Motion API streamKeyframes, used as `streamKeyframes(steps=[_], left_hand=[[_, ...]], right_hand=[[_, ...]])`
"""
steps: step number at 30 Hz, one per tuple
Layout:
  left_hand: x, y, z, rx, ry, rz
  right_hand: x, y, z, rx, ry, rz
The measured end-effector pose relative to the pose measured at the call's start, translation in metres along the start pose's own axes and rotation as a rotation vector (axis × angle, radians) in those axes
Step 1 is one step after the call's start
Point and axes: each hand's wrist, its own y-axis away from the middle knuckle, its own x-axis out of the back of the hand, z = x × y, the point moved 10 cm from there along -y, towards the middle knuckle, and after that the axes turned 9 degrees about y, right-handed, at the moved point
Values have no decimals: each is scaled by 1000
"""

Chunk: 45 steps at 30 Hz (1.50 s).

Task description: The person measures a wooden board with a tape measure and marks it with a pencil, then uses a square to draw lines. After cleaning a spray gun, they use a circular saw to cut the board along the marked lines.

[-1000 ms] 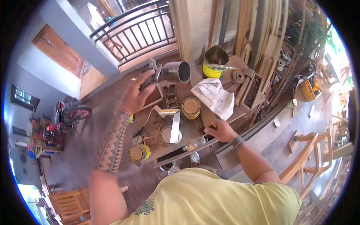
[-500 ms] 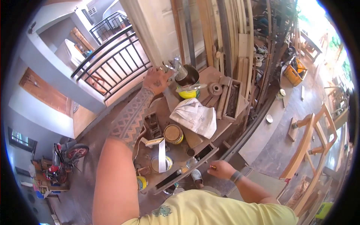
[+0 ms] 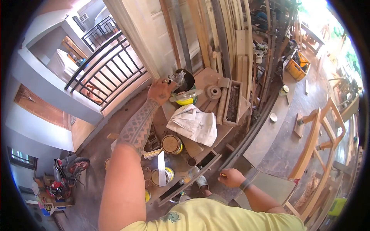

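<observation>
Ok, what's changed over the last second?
The left hand moved from the left side of the bench to the mouth of the open can, where a shiny item shows; its grip is unclear. The right hand drew back off the bench edge, a small orange item still in it. The white cloth and lidded can stayed put.

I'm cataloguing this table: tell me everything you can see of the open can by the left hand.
The can looks metal, round and dark inside, with a yellow label. It stands upright on the table beyond the cloth. A pale translucent thing crosses its near side; the left hand holds a shiny thing at its mouth. Any contact there is unclear.
</observation>
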Motion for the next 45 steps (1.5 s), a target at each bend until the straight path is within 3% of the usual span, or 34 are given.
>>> streamKeyframes(steps=[4, 7, 13, 19, 28, 31, 37, 40, 45], left_hand=[[2, -6, 1, -28, -112, -12], [2, -7, -2, 71, -4, -278], [3, 19, -10, 23, 22, -23], [3, 42, -30, 172, 131, -110], [-10, 63, -26, 180, 56, 131], [-18, 62, -29, 248, 67, 49], [-35, 52, -36, 143, -35, -104], [-36, 48, -43, 199, 16, -205], [-30, 44, -45, 233, 136, -114]], right_hand=[[-4, -10, 0, 28, 26, -6], [-1, -14, -3, 54, 27, 0], [0, -19, -6, 70, 40, -16], [-1, -18, -3, 48, 70, -66], [-16, -20, 9, 72, 62, -85], [-17, -23, 9, 77, 84, -89], [-15, -22, 7, 62, 99, -113], [-21, -24, 12, 76, 90, -117], [-25, -26, 13, 86, 85, -107]])
